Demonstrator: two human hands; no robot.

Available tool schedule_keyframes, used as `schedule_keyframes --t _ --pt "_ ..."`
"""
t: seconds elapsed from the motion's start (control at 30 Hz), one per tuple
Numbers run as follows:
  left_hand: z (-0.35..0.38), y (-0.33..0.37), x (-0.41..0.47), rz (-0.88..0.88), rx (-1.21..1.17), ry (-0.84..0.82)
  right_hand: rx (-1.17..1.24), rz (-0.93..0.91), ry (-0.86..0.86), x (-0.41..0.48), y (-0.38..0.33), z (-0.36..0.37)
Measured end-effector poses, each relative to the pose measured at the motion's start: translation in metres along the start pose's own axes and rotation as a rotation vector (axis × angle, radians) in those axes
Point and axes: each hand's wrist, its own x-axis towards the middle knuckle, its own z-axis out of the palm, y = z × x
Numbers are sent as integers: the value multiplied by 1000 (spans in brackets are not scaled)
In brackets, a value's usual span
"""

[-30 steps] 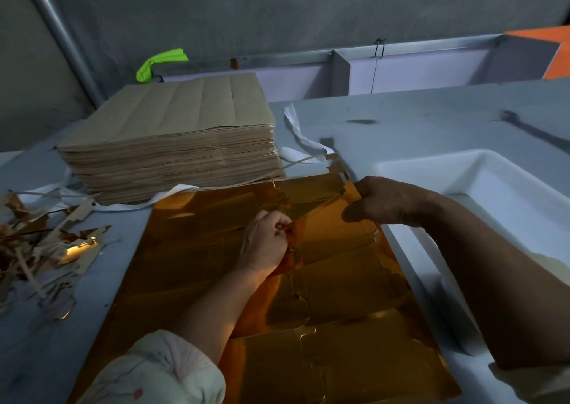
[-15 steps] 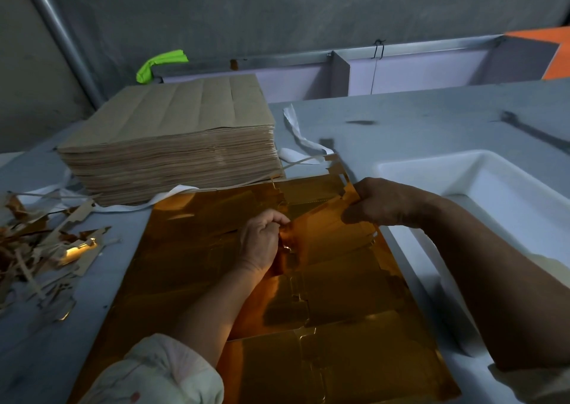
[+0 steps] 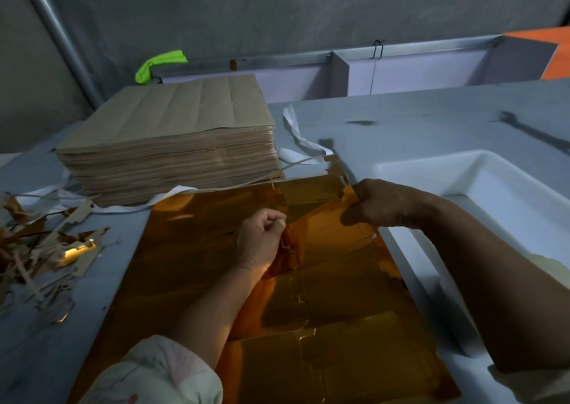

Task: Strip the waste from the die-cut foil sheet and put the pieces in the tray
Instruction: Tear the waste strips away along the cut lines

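Pinches waste strip [image 3: 287, 246] at centre seam of gold foil sheet [image 3: 185, 264], flat near centre, in left hand [image 3: 262, 240], fingers curled. Grips lifted far-right piece [image 3: 327, 227] in right hand [image 3: 379, 206], likely as counter-tension, beside white tray [image 3: 431, 158] at right.

Rough grey wall [image 3: 277, 8] fills the top of the view in dim light. A metal pipe [image 3: 58, 33] runs slantwise down its left side. Below lies a pale grey table [image 3: 431, 119], with a dark smear [image 3: 359, 122] near its far edge. Behind the table stands a low barrier: a metal rail [image 3: 416, 47] above lavender panels [image 3: 425, 76], with a grey divider [image 3: 339, 76] jutting forward. A wire hook [image 3: 377, 50] hangs from the rail. An orange panel [image 3: 549, 36] shows at far right, and a bright green object [image 3: 160, 64] lies at the rail's left end.
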Motion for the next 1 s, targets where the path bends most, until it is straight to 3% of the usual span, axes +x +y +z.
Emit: schedule_keyframes --t 0.63,0.87,1.0 --pt "-5 5 -3 -8 -81 6 88 8 -29 1 6 -3" --pt "-11 16 -12 23 -124 -170 51 -12 -22 0 5 -3" --pt "-10 13 -11 23 -84 -160 110 -12 -32 -5 1 -2"
